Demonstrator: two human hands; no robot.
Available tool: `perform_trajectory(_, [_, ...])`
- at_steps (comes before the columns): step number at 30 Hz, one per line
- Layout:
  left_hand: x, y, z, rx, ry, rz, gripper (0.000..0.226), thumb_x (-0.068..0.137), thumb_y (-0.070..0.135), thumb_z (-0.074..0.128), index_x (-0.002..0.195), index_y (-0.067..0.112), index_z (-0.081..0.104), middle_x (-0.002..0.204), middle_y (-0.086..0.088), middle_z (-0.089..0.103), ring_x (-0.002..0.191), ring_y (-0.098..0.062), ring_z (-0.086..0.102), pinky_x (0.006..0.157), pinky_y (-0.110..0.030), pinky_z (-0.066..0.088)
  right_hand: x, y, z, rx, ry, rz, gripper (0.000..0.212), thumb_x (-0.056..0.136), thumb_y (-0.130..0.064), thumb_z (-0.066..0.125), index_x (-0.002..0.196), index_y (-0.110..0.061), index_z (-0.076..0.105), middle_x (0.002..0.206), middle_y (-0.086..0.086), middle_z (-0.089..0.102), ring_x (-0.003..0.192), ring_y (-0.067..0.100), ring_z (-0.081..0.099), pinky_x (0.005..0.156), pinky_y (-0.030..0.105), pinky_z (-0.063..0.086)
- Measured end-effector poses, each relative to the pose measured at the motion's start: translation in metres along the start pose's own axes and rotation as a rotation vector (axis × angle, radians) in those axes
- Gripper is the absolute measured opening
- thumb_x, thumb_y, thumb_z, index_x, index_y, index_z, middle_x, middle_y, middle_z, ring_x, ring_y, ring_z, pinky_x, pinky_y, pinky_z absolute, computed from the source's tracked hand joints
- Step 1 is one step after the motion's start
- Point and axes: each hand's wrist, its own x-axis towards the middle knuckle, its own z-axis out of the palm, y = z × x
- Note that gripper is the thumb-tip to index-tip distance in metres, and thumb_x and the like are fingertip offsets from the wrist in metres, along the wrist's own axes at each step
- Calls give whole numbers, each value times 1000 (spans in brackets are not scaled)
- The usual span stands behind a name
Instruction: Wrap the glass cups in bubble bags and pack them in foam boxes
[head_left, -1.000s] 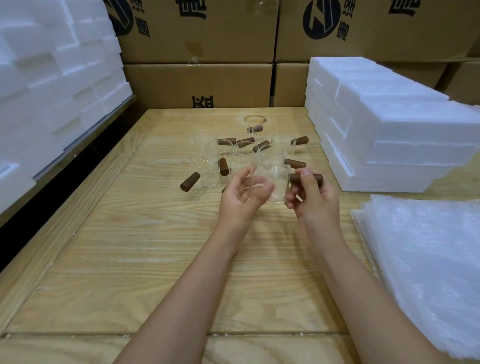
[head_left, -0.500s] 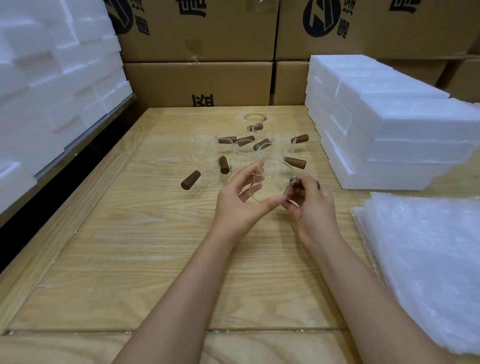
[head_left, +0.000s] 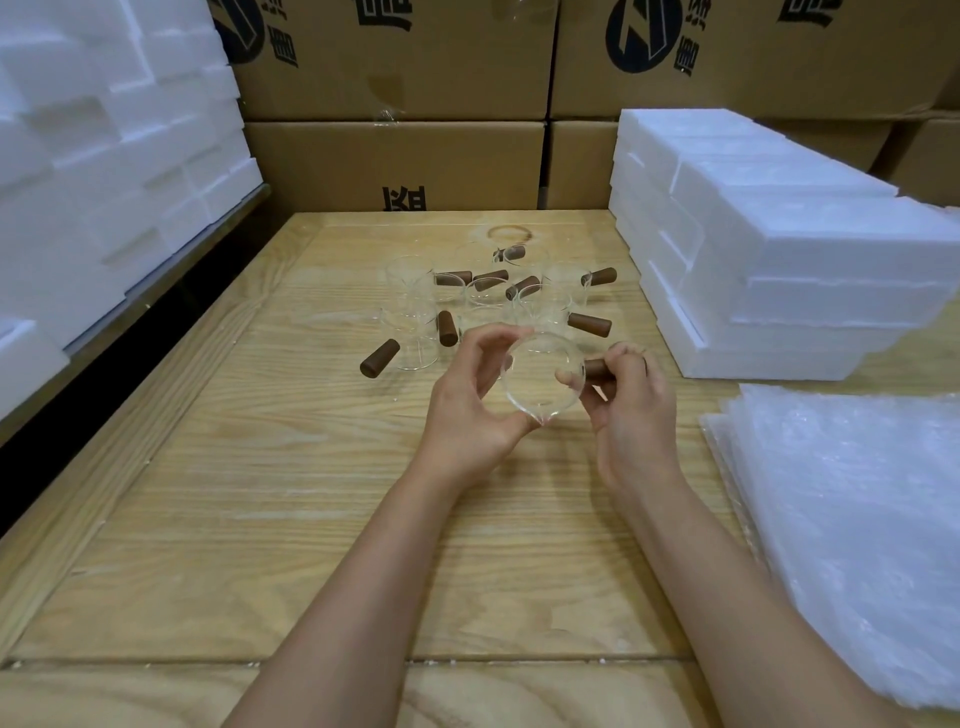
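I hold one clear glass cup above the wooden table, tipped so its round mouth faces me. My left hand cups its rim from the left. My right hand grips its brown wooden handle. Behind it, several more glass cups with brown handles stand clustered on the table. A pile of bubble bags lies at the right. White foam boxes are stacked at the back right.
More white foam pieces are stacked along the left side. Cardboard cartons form a wall behind the table. A dark gap runs along the table's left edge.
The held cup has been lifted off the table and tipped from upright until its mouth faces me. Both hands have come slightly nearer with it.
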Motion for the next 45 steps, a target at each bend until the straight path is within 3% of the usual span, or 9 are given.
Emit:
perform_trajectory(3, [-1,-1,0,11,14,32,75,59,-11,85,109,30,46,120,16,59,120,-11,57,104,-33,44,-2,-1,1,0,-25,-35,21,88,1,43,71,-11,49,59,-10,60,70,19,58,75,30,55])
perform_trajectory(8, [0,-2,0,90,38,92,72,59,2,86,111,36,49,119,8,62,117,-12,59,103,-29,44,-1,-2,1,19,16,45,17,91,-1,40,77,-8,48,60,-1,58,60,16,64,84,41,50])
perform_trajectory(14, [-1,0,-2,223,33,129,73,55,20,87,115,41,50,112,16,61,109,-2,58,97,-18,42,0,-2,0,14,37,114,11,92,-5,37,85,-7,46,53,1,53,47,14,55,80,44,48])
perform_trajectory(18, [-3,2,-1,237,24,109,74,53,27,88,117,35,52,109,18,61,103,5,57,94,-15,42,0,-3,-2,-38,33,80,9,90,-5,38,84,-8,44,51,0,53,43,10,37,53,27,39])
perform_trajectory(23, [-3,-2,-2,208,8,43,76,53,14,94,116,24,54,107,16,63,102,9,59,90,-9,41,1,-2,-4,-96,81,36,16,91,-6,45,76,-10,43,56,-5,53,44,6,43,44,18,38])
perform_trajectory(33, [-6,-6,-2,232,-8,-22,76,57,15,92,106,39,39,115,20,55,113,3,56,94,-11,39,-7,-2,-3,-260,-54,-162,9,87,-15,50,80,-21,47,61,-11,58,69,21,60,55,13,42])
perform_trajectory(37, [-8,-4,0,314,2,55,75,59,18,91,109,39,38,115,15,53,114,-10,55,98,-19,40,-5,-1,-5,-241,-14,-111,15,93,-8,48,83,-19,47,60,-12,57,62,18,63,55,17,45])
perform_trajectory(41, [-12,-3,4,406,2,108,74,61,29,89,122,14,49,112,10,54,103,-2,52,84,-21,47,-4,3,-6,-308,51,-105,14,95,-10,48,88,-22,45,75,-4,53,53,6,59,68,35,54])
perform_trajectory(45, [-13,-4,4,431,-29,37,81,62,36,88,129,15,48,113,19,54,105,1,55,72,-29,55,2,8,-14,-499,93,-148,9,91,-17,53,85,-23,49,76,-9,59,66,-1,57,68,16,45])
